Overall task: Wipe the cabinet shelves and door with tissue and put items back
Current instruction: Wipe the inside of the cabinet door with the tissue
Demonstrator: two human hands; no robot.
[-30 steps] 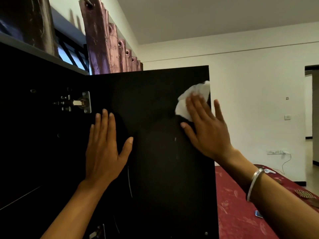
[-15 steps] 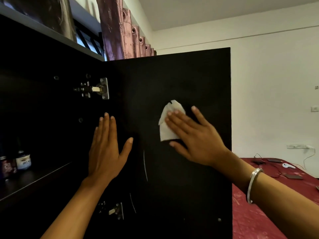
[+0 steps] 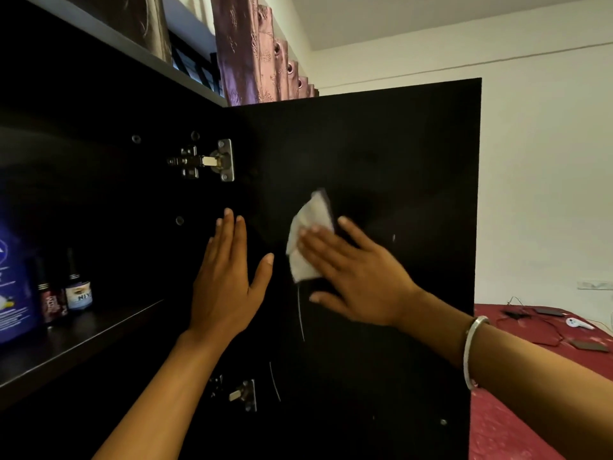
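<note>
Nearest to us, our left hand (image 3: 225, 277) lies flat on the inner face of the open cabinet door (image 3: 381, 161), fingers straight and together, thumb spread out. We judge that it steadies the door, so that the panel does not swing away under the wiping. Just beside it, our right hand (image 3: 358, 277) presses the white tissue (image 3: 306, 240) against the same face with straight, wide fingers; it holds nothing else, and the flat palm gives even pressure on the paper. A silver bangle (image 3: 472, 350) sits on the right wrist. The tissue is near the middle of the door, partly under our fingertips (image 3: 313, 229), above some pale curved scratches (image 3: 301, 313).

A little farther, the upper hinge (image 3: 212, 161) and the lower hinge (image 3: 243, 395) join the door to the cabinet. On the shelf (image 3: 83, 336) at the left stand a blue lotion bottle (image 3: 13, 283) and two small dark bottles (image 3: 64, 293), so some items are in place.

Far behind, we see purple curtains (image 3: 252, 51), a white wall (image 3: 544, 161) and a red bedcover (image 3: 530, 410) with cables.
</note>
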